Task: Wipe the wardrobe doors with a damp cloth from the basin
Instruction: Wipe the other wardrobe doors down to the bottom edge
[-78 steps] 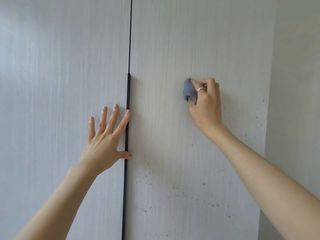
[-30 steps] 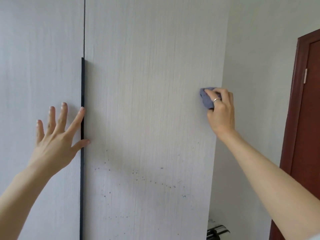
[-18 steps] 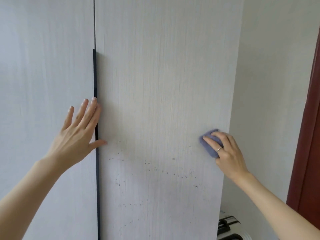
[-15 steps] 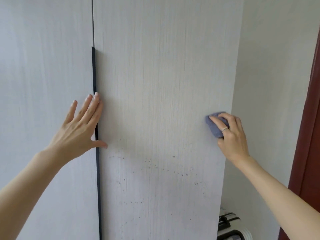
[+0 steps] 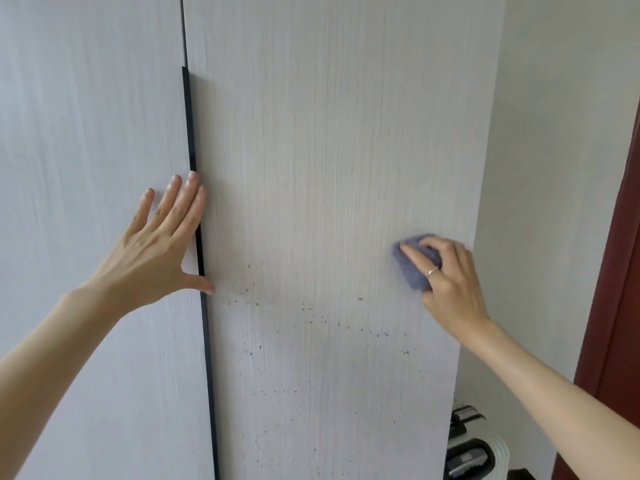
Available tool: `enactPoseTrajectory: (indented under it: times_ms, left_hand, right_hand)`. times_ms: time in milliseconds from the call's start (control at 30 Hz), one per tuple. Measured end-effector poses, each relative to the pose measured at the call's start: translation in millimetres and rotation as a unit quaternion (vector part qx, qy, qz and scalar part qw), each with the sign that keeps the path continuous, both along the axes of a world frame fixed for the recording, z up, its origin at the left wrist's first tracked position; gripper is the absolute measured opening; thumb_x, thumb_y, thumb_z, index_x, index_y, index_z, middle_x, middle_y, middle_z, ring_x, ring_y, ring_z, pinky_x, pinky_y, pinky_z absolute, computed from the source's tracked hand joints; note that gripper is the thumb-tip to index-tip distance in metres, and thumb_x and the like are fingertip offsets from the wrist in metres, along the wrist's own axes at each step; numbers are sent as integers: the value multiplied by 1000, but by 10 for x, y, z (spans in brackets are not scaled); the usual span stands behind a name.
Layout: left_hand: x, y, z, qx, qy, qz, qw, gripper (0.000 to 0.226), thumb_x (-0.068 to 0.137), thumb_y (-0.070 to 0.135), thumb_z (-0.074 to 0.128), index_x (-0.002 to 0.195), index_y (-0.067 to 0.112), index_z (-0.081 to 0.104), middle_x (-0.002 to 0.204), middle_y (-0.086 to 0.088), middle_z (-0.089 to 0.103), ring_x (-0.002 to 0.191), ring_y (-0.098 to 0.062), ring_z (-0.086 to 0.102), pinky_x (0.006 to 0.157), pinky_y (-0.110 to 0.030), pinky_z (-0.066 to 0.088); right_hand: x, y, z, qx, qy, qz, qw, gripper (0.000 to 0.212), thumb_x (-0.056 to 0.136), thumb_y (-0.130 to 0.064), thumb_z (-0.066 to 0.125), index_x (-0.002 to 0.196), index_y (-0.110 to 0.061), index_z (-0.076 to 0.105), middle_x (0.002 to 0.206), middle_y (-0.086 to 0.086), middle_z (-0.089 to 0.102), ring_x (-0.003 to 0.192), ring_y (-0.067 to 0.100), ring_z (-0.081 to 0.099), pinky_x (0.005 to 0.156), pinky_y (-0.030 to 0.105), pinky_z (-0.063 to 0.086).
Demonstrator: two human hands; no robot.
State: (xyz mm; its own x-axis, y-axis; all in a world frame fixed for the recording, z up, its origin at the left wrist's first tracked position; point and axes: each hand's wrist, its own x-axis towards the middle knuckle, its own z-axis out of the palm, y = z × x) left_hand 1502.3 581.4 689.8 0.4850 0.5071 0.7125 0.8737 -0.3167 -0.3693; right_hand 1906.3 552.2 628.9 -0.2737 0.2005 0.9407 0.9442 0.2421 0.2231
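Two pale wood-grain wardrobe doors fill the head view, the left door (image 5: 86, 168) and the right door (image 5: 329, 150), split by a black vertical handle strip (image 5: 194, 168). My right hand (image 5: 450, 282) grips a bunched blue-grey cloth (image 5: 412, 268) and holds it against the right door near its right edge. Dark specks (image 5: 311, 313) dot the right door below hand height. My left hand (image 5: 156, 244) lies flat on the left door with fingers straight, its thumb reaching across the strip onto the right door. The basin is out of sight.
A white wall (image 5: 554, 168) stands right of the wardrobe. A dark red door frame (image 5: 620, 271) runs down the far right edge. A suitcase-like item with black handles (image 5: 474, 452) sits low between wardrobe and wall.
My right hand with the cloth has moved up and down along the right door's right edge, now lower than half a second ago. My left hand stays flat on the left door.
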Motion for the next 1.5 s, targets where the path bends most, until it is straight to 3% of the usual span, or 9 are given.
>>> enactPoseTrajectory:
  times_ms: [100,267,400,500,700,933,1133,1367,1500]
  left_hand:
    - [16,34,-22,-12,-24,-12,1000,139,48,58,76,149,6,-5,158,-6,-8,145,-23,-10,116,-35,-13]
    - [18,40,-64,-22,-38,-20,999,141,51,55,78,147,12,-14,157,1,-17,144,-22,-15,114,-32,-18]
    - [13,45,-67,-21,-45,-23,999,140,51,54,79,147,12,-14,156,2,-19,144,-21,-17,114,-32,-19]
    - [23,49,-59,-10,-48,-25,999,139,52,53,79,147,11,-13,156,2,-20,143,-20,-19,115,-35,-17]
    - [50,8,-90,-28,-43,-18,998,136,56,50,80,146,10,-14,154,1,-22,142,-19,-23,116,-48,-4]
    - [51,-1,-110,-32,-46,-31,998,133,60,50,79,145,14,-16,152,5,-26,141,-18,-24,116,-45,-7]
    - [4,-29,-112,-31,-20,-29,999,129,63,50,77,145,13,-16,153,-1,-23,142,-22,-22,117,-45,-5]
    - [-29,-66,-181,-5,-14,-14,1000,125,65,50,76,146,10,-10,155,-4,-16,143,-26,-15,117,-47,1]
    - [-43,-118,-279,22,-3,-14,1000,113,69,49,75,146,4,5,154,-11,1,142,-34,3,115,-51,12]
  right_hand:
    - [-152,50,-142,1,-7,20,1000,62,56,21,68,114,-1,66,107,13,49,95,32,45,74,43,45]
    - [-343,-47,-652,-57,-301,52,950,30,87,0,48,105,-8,72,103,11,54,86,26,49,68,31,52]
    - [-369,23,-228,-40,-141,51,988,55,56,11,77,109,2,67,101,12,53,83,30,52,64,35,49]
    - [-538,49,-79,-44,35,65,996,59,65,14,73,120,-4,61,101,6,42,86,28,48,61,30,42]
    - [-1016,-41,-513,-103,-264,84,955,40,68,3,76,107,1,68,91,15,67,70,28,63,65,32,54]
    - [-1428,113,363,-28,58,69,996,59,63,15,70,120,5,59,96,22,57,82,38,57,51,35,48]
    - [-1749,23,-236,-56,-264,65,961,36,81,-3,44,107,-5,69,93,8,66,73,25,61,66,30,49]
    - [-2022,164,806,30,-21,64,997,50,64,11,62,114,4,62,97,20,63,82,37,59,65,38,50]
    - [-2196,180,476,37,-71,86,993,29,79,0,52,103,2,69,93,19,65,80,35,62,65,35,50]
